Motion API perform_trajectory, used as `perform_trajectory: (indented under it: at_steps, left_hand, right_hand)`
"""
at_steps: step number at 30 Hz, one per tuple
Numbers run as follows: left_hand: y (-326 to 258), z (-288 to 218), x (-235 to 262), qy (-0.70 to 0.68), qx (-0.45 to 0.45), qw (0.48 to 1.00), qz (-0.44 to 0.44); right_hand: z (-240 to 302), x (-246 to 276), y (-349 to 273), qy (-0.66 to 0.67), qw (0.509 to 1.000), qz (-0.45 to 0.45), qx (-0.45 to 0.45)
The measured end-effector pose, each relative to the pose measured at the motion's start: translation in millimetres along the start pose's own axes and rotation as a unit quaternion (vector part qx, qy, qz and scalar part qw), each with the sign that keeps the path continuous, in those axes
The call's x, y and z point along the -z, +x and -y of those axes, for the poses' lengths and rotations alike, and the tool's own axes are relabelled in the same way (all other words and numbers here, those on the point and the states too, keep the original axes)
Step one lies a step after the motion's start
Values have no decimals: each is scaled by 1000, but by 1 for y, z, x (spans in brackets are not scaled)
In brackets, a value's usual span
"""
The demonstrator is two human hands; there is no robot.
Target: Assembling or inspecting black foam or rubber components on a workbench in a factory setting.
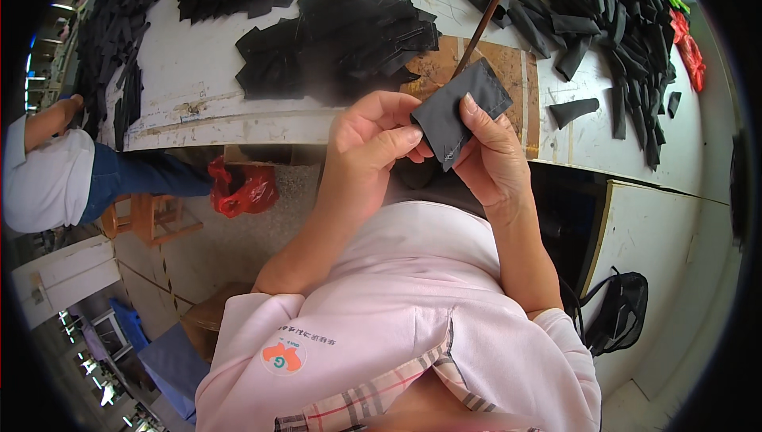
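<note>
Between my two hands, above the table's near edge, is a small rectangular piece of black fabric (460, 111) with light stitching along its edges. My left hand (371, 137) pinches its left corner between thumb and fingers. On the right side, my right hand (494, 150) grips it with the thumb on top and the fingers underneath. Just behind the fabric a dark pointed stick (482, 26) slants upward; its lower end is hidden by the piece. Beneath lies a worn brown board (520, 87) on the white table (206, 111).
A heap of flat black fabric pieces (333, 35) lies beyond my hands. Rolled black pieces (611, 19) pile up at the right, with a single one (574, 112) apart. A red plastic bag (242, 186) hangs below the table. Another person (55, 170) works at the left.
</note>
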State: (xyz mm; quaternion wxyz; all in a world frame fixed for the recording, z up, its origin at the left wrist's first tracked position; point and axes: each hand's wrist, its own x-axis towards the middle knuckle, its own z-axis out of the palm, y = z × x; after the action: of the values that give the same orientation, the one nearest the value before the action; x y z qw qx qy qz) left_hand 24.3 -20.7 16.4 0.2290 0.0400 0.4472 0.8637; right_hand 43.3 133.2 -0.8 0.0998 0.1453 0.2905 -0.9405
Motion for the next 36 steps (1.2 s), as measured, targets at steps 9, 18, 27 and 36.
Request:
perform_trajectory:
  at_steps: [9,18,27,36]
  left_hand:
    - [6,18,-1,198,-59,976,-71]
    - [6,26,-14,358,-196,908,-94]
    - [17,8,3,166,-32,972,-161]
    - [20,1,8,34,122,991,-45]
  right_hand:
    - [-1,11,-2,-643,732,-141,178]
    - [-3,-1,-9,-566,750,27,341]
    - [-18,0,12,-632,665,-42,396]
    - [-13,7,6,24,994,75,-70]
